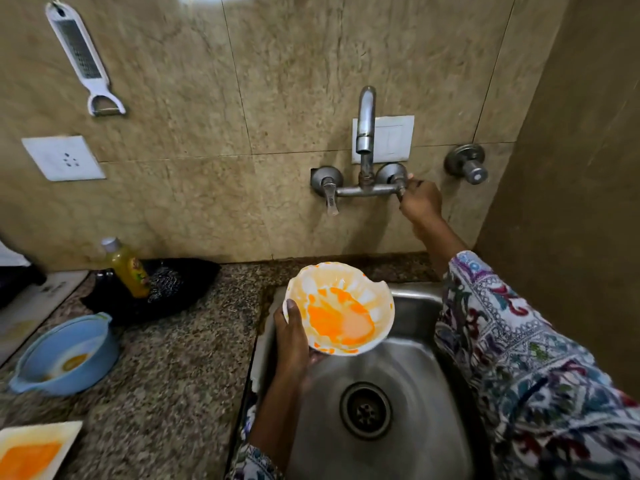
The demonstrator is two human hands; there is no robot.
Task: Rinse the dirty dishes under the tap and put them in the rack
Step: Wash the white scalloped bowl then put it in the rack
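**Bowl waits at a dry tap**

An orange-smeared bowl is held over the sink, left hand gripping its rim. The right hand pinches the tap handle; no water shows. Best open it gently, bowl tilted under the spout.

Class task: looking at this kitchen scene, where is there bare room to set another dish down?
Bare granite counter lies between the blue bowl, black tray and sink. The sink floor round the drain is bare too. The counter's left edge is crowded: blue bowl, square plate.
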